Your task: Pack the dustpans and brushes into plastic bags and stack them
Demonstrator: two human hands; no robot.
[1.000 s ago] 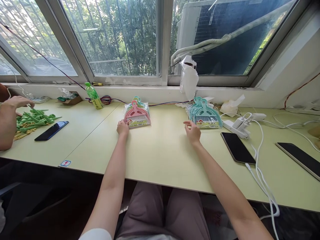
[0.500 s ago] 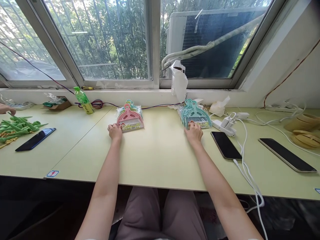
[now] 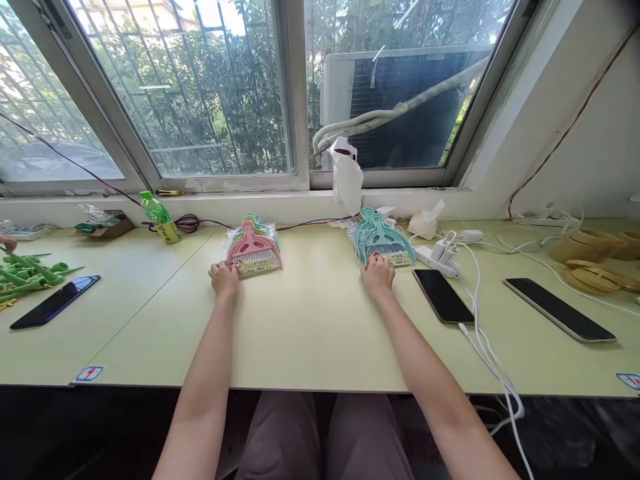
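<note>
Wide table [image 3: 310,333] surface from front edge [image 3: 310,389] up between pink pack [image 3: 254,253] and teal pack [image 3: 383,239], both near window [image 3: 200,113], handles and long axes pointing to it, left hand [image 3: 223,278] at pink's left corner, right hand [image 3: 378,277] at teal's front, clamped or not I cannot tell

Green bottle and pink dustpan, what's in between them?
In the head view, a coiled dark cable lies between the green bottle and the pink dustpan, near the wall.

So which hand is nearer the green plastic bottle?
Left. The left hand, at the pink plastic dustpan, is right of the bottle; the right hand is much farther right, at the teal plastic dustpans.
</note>
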